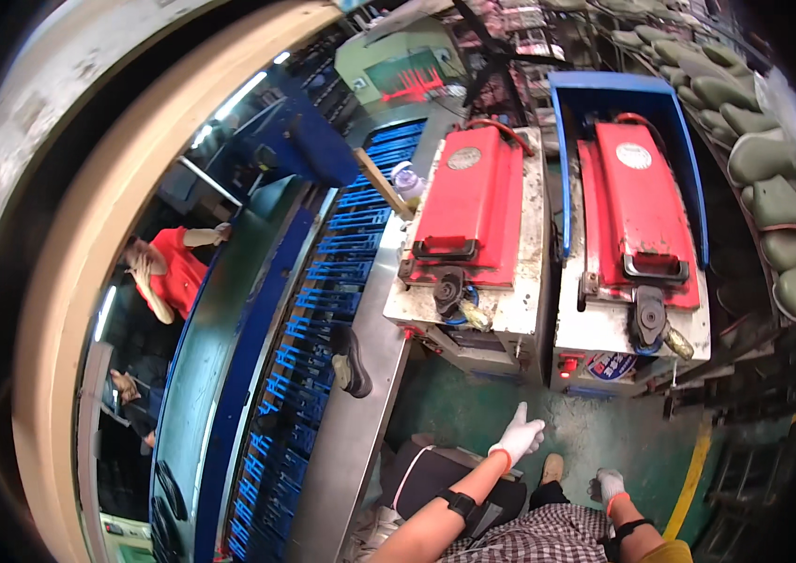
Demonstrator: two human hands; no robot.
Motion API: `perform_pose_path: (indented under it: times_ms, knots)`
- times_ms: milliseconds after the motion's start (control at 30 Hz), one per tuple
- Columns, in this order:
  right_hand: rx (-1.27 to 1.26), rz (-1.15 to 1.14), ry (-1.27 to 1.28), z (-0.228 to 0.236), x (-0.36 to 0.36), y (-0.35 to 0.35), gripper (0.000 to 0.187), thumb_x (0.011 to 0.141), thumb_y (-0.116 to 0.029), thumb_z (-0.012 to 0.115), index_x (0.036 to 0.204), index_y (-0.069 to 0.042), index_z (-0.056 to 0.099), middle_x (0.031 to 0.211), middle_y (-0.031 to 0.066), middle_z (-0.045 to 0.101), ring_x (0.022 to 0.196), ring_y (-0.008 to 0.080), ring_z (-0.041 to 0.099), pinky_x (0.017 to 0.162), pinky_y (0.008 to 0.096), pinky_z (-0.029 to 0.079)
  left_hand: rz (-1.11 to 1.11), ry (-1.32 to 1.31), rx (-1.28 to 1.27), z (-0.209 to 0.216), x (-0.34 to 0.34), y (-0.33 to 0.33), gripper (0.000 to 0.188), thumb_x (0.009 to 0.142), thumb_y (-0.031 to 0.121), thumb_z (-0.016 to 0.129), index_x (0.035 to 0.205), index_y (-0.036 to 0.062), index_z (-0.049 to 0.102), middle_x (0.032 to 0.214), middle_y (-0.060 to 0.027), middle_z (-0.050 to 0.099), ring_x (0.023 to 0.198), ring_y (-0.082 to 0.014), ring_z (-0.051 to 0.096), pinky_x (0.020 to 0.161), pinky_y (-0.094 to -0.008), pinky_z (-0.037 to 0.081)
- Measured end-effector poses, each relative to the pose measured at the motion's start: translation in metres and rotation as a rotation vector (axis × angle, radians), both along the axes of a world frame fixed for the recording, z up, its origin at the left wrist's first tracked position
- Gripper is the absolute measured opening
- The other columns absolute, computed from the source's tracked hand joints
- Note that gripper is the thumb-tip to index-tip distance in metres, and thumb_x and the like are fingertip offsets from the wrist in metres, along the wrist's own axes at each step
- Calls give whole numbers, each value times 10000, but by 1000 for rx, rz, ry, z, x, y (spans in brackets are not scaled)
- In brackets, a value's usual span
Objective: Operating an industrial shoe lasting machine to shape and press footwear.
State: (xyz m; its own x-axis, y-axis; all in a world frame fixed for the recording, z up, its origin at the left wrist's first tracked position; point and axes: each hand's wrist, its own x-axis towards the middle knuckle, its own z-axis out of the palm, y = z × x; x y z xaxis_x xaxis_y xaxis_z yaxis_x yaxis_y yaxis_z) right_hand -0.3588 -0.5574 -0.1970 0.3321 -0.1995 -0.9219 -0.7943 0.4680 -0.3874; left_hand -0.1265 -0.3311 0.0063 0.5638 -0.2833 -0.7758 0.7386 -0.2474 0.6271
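Note:
My left hand [519, 437], in a white glove, hangs over the green floor in front of the two red-covered machines. It holds nothing, and its fingers are apart. Lower and to the right is my right hand [611, 482], also gloved, close to my body and touching nothing I can see. Its fingers point down and are too small to read. Ahead of my left hand stands the nearer machine with a red lid [473, 202] and a black handle [446, 249]. The second machine's red lid [637, 202] is to its right, inside a blue hood. Both lids look lowered.
A dark shoe [351, 361] lies on the steel ledge [346, 450] beside a conveyor with blue racks [276, 403]. A white container [406, 181] stands farther along it. Olive boots [778, 202] fill a rack at right. A person in red [177, 272] is beyond the conveyor.

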Motion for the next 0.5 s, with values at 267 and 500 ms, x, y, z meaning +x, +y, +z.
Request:
perform_pose_path:
  times_ms: [267,500]
  knots:
    - [108,-205,-74,-48,-58,-63,182,882,-289,647,1041,-206,676,869,115,701,689,328,683,666,486,552,32,-125,-92,38,-1,-7,957,958,189,632,1665,154,-12,746,-14,566,535,-92,451,482,-265,382]
    - [-198,51,-371,114,9,-44,199,948,-165,668,1127,-81,643,844,41,671,672,158,606,597,321,491,186,-120,-160,19,-18,21,986,947,140,631,1649,175,-61,790,-34,583,535,-84,463,449,-237,366]
